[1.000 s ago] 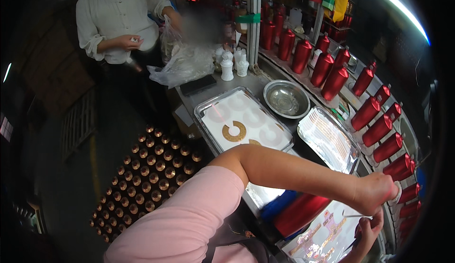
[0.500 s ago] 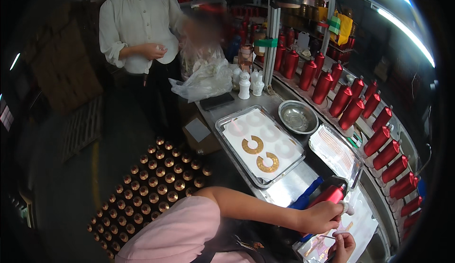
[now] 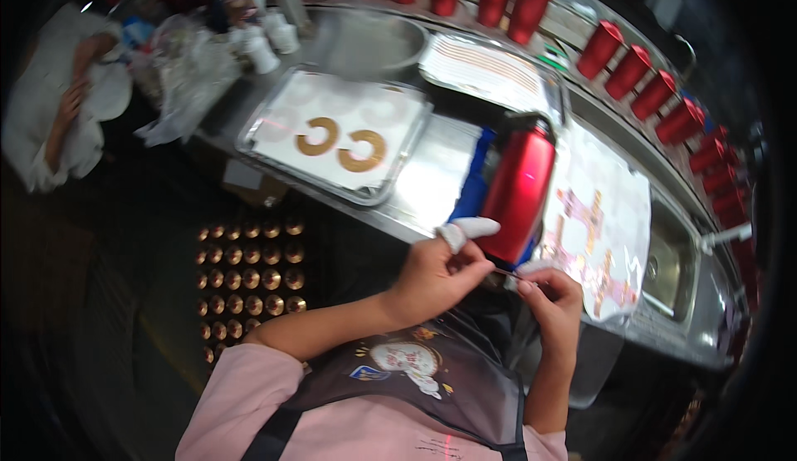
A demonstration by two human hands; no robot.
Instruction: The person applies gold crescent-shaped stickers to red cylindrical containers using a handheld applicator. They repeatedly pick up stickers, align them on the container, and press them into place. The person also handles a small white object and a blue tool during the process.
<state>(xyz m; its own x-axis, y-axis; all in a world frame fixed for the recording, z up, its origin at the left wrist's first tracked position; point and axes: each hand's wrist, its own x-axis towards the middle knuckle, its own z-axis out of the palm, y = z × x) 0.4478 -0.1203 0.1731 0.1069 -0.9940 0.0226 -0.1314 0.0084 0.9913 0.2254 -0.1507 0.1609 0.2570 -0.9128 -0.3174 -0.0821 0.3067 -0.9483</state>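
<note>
While your hands meet, both pinch one thin stick.

Left hand (image 3: 432,274) and right hand (image 3: 552,295) — fingers closed on the stick (image 3: 506,273) — beside a red canister (image 3: 519,188) on the worktop (image 3: 432,183).

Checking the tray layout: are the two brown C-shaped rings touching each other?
Apart. The head view shows the left ring and right ring on the tray with white liner between them.

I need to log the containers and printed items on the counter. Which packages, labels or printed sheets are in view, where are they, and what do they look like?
Large red canister: lying on the counter just beyond both hands, cylindrical, glossy red, dark cap.
Red bottles: row along the back ledge, cylindrical, red.
Printed sheet: right of the canister, white with pink and tan figures.
Clear plastic bag: far left of the counter, crumpled.
</note>
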